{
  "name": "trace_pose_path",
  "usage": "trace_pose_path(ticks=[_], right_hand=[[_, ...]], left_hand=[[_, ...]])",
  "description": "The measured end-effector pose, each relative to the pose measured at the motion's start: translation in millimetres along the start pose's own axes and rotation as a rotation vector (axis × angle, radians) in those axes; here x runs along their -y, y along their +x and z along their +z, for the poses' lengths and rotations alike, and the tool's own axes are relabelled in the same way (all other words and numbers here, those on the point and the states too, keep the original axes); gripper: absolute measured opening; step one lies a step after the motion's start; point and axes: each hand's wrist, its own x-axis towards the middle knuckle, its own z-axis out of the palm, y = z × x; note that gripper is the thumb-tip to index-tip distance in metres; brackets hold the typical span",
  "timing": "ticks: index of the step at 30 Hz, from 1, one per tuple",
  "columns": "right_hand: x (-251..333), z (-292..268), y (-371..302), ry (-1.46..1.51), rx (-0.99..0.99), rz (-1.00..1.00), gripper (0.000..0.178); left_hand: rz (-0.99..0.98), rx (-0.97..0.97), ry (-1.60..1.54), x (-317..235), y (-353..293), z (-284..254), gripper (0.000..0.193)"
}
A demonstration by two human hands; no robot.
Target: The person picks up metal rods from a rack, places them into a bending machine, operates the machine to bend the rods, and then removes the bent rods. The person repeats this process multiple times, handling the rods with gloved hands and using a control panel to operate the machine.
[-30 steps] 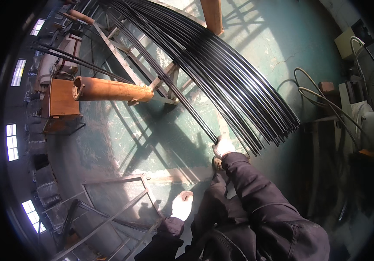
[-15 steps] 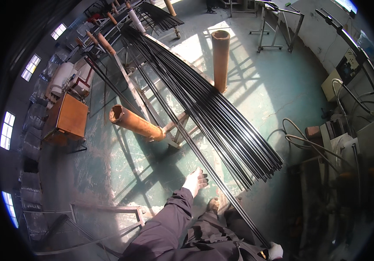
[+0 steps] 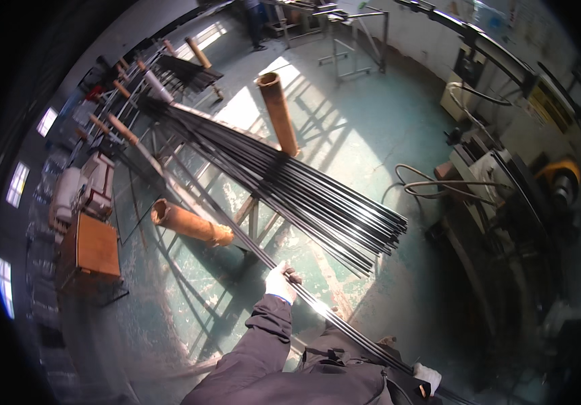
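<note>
1. No text, label, brand, number or sign can be read clearly.
2. The yellowish, slanted rectangular panel [image 3: 548,104] on the bulky, pale machine [image 3: 540,138] at the right shows dark patches, too blurred to tell whether they are lettering.
3. The pale wall [image 3: 432,34] at the upper right carries faint, bluish-white patches [image 3: 496,15], also too indistinct to read.

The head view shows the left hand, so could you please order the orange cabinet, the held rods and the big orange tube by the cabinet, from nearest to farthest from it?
From the left hand:
1. Held rods: in its grasp.
2. Orange tube: up and to the left.
3. Orange cabinet: farther left, beyond the tube.
</note>
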Motion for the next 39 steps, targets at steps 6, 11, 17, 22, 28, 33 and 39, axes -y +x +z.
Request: trace_pose_path(ticks=[6, 11, 17, 22, 28, 33, 39], right_hand=[[-69.7, 19.4, -44.4, 0.108, -0.181, 0.030, 0.025], [-179.6, 56.4, -89.5, 0.162, -0.258, 0.081, 0.018], [-379.2, 105.4, -196.9, 0.153, -0.512, 0.325, 0.010], [-457.7, 103.3, -240.1, 0.165, -0.971, 0.529, 0.017], [-494.0, 85.1, -235.8, 0.142, -1.178, 0.678, 0.022], [-539.7, 92.9, -262.1, 0.083, -1.165, 0.828, 0.027], [-593.7, 78.7, -270.5, -0.034, -1.179, 1.007, 0.030]], left_hand=[[-0.171, 0.151, 0.054, 59.6, -107.4, 13.1, 0.017], [-0.112, 0.300, 0.148, 101.0, -190.9, 34.2, 0.010], [0.033, 0.610, 0.045, 105.7, -295.5, 119.3, 0.014], [-0.117, 0.756, 0.068, 204.5, -404.1, 207.8, 0.016], [-0.205, 0.849, 0.296, 345.4, -476.3, 264.9, 0.013], [-0.390, 0.877, 0.340, 431.7, -482.5, 316.5, 0.012], [-0.610, 0.807, 0.310, 525.4, -479.0, 374.9, 0.008]])
